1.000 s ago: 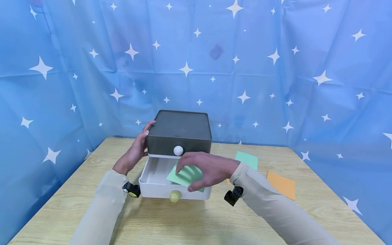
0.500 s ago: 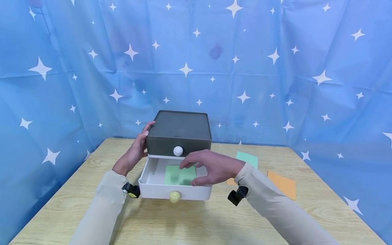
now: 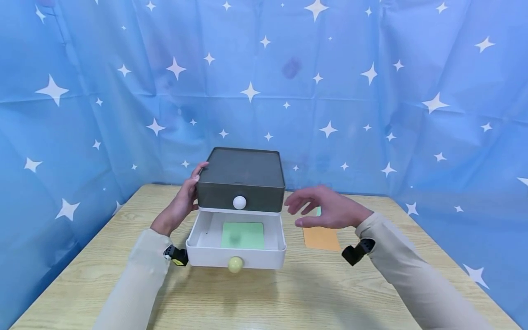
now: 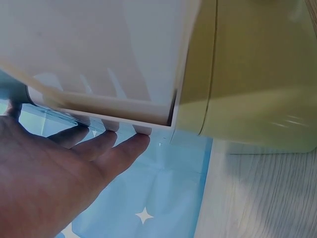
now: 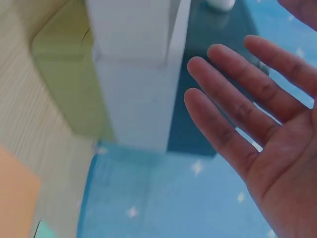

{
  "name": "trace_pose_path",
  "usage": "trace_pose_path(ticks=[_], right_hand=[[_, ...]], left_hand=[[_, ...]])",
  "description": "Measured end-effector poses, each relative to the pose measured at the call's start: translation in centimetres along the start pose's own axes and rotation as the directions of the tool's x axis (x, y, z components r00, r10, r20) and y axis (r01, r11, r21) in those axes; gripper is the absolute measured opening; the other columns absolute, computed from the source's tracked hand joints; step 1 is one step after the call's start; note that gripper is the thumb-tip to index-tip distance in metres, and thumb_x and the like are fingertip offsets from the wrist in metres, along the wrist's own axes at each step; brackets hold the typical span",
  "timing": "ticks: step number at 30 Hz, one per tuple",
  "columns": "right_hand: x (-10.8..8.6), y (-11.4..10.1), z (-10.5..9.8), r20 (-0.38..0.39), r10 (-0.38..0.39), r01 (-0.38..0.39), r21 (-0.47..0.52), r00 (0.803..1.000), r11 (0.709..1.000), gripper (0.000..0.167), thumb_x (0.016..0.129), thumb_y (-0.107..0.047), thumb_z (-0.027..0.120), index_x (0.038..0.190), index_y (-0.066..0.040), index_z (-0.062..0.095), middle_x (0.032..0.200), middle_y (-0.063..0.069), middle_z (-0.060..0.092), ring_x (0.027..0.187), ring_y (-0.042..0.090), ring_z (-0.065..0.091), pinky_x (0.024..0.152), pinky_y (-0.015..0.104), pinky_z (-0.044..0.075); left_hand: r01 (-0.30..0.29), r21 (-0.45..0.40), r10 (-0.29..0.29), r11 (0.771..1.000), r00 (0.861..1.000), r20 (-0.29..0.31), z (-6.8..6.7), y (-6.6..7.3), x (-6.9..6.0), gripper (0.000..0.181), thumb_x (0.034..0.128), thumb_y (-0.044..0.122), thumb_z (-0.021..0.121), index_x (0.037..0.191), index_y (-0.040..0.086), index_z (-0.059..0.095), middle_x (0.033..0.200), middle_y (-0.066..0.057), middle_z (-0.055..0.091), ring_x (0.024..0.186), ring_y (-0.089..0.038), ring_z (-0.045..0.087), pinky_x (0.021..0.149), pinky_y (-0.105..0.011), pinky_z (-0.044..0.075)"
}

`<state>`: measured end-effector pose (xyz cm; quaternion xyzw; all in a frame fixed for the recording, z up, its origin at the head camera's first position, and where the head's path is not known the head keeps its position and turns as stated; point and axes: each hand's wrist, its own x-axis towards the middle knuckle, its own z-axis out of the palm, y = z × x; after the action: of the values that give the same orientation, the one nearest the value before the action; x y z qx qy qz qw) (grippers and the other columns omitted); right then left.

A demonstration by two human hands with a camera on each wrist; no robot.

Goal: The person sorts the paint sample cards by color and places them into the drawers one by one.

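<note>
A small chest of drawers (image 3: 243,167) has a dark grey top section with a white knob. Below it, a white drawer (image 3: 257,258) with a yellow-green knob is pulled out. A green sheet of paper (image 3: 249,233) lies flat inside that drawer. My left hand (image 3: 180,204) rests against the chest's left side; in the left wrist view its fingers (image 4: 124,153) reach out straight and touch the wall. To the right of the chest, my right hand (image 3: 332,208) is raised above the table, fingers spread and holding nothing.
An orange sheet (image 3: 321,239) lies on the wooden table (image 3: 231,307) below my right hand. Another green sheet (image 3: 318,211) is mostly hidden behind that hand. An olive-green bottom section (image 5: 69,89) shows in the right wrist view. A blue starred curtain (image 3: 350,91) hangs behind.
My right hand has let go of the green sheet, which now lies in the drawer, and has moved right, out over the table. My left hand stays against the chest.
</note>
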<state>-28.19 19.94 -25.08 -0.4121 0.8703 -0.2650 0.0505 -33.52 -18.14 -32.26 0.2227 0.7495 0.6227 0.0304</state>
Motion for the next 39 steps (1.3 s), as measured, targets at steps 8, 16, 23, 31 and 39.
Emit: trace_pose_path(ticks=[8,16,23,31,39], right_hand=[[-1.6,6.7,-0.4,-0.085,0.159,-0.162,-0.035,0.984,0.986,0.035,0.093,-0.028,0.071,0.123,-0.011,0.064,0.109,0.005,0.071,0.101,0.02,0.069,0.084,0.032,0.058],[-2.4,14.3,1.6,-0.158,0.293,-0.306,-0.066,0.943,0.95,0.036,0.088,-0.023,0.076,0.117,-0.005,0.066,0.115,0.014,0.068,0.108,0.037,0.067,0.089,0.042,0.056],[-2.9,19.0,2.3,-0.219,0.429,-0.469,-0.178,0.876,0.865,0.047,0.085,-0.017,0.076,0.124,0.005,0.062,0.125,0.029,0.063,0.117,0.048,0.058,0.096,0.057,0.049],[-2.8,22.3,1.3,-0.087,0.608,-0.613,-0.177,0.789,0.77,0.08,0.075,-0.023,0.083,0.141,0.002,0.048,0.145,0.038,0.043,0.13,0.056,0.044,0.098,0.062,0.046],[-2.3,23.1,0.2,-0.005,0.683,-0.673,-0.173,0.731,0.719,0.098,0.07,-0.022,0.086,0.151,-0.002,0.035,0.152,0.036,0.035,0.136,0.055,0.038,0.099,0.06,0.046]], left_hand=[[0.0,-0.008,0.0,1.0,1.0,-0.006,0.0,-0.1,0.0,0.056,0.1025,0.056,0.009,0.158,0.049,0.002,0.17,-0.005,-0.005,0.153,-0.047,0.014,0.109,-0.076,0.026],[0.017,0.0,-0.017,1.0,1.0,-0.005,0.1,-0.7,-0.8,0.056,0.1027,0.054,0.008,0.158,0.047,0.002,0.17,-0.007,-0.004,0.151,-0.048,0.016,0.108,-0.074,0.029],[-0.004,-0.005,0.004,1.0,1.0,-0.002,-0.1,-0.4,-0.5,0.056,0.1032,0.055,0.009,0.158,0.047,0.003,0.17,-0.005,-0.004,0.152,-0.047,0.016,0.109,-0.075,0.028],[0.001,-0.004,-0.001,1.0,1.0,0.002,0.1,-0.4,-0.3,0.056,0.1027,0.054,0.008,0.158,0.046,0.003,0.17,-0.005,-0.003,0.152,-0.046,0.016,0.108,-0.077,0.027],[-0.012,0.015,0.012,1.0,1.0,-0.008,0.1,-0.1,0.1,0.055,0.1028,0.055,0.008,0.158,0.049,0.004,0.171,-0.004,-0.003,0.152,-0.047,0.017,0.108,-0.079,0.025]])
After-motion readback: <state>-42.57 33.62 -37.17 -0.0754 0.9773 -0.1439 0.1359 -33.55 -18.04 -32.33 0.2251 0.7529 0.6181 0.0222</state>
